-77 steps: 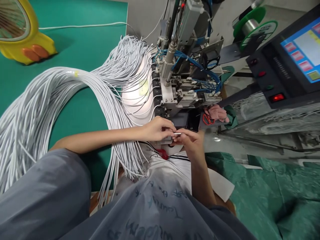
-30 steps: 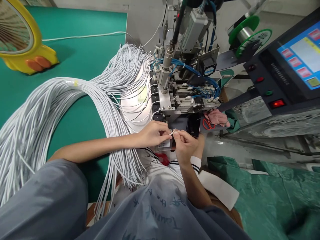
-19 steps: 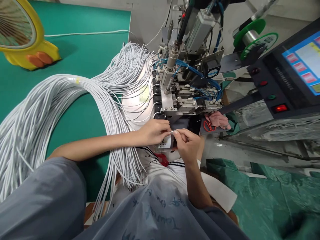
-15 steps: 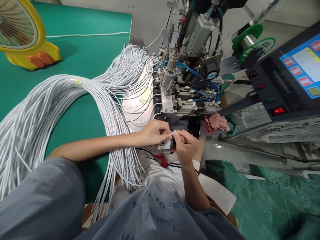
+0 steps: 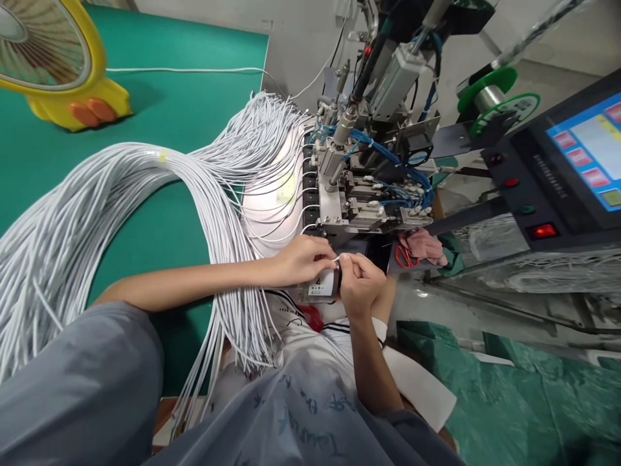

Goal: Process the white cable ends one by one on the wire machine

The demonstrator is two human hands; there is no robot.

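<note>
My left hand (image 5: 304,260) pinches a white cable (image 5: 336,259) close to its end, between thumb and fingers. Against it, my right hand (image 5: 359,279) closes its thumb and forefinger on the tip of the same cable. Below both hands sits a small container with a white label (image 5: 322,285). My left forearm lies across a thick bundle of white cables (image 5: 204,213), which hangs down toward my lap. Just beyond the hands, several cables run in a row into the black slots (image 5: 311,197) of a machine (image 5: 356,194).
A yellow fan (image 5: 82,97) stands on the green mat (image 5: 194,52) at the left. Red-handled scissors (image 5: 405,257) and a pink cloth (image 5: 424,246) lie right of my hands. A control panel (image 5: 557,168) and a wire spool (image 5: 490,100) are farther right.
The view has shifted slightly, so the scene sits a little lower and farther right. Both hands stay together on the cable end, with only small finger movement.
</note>
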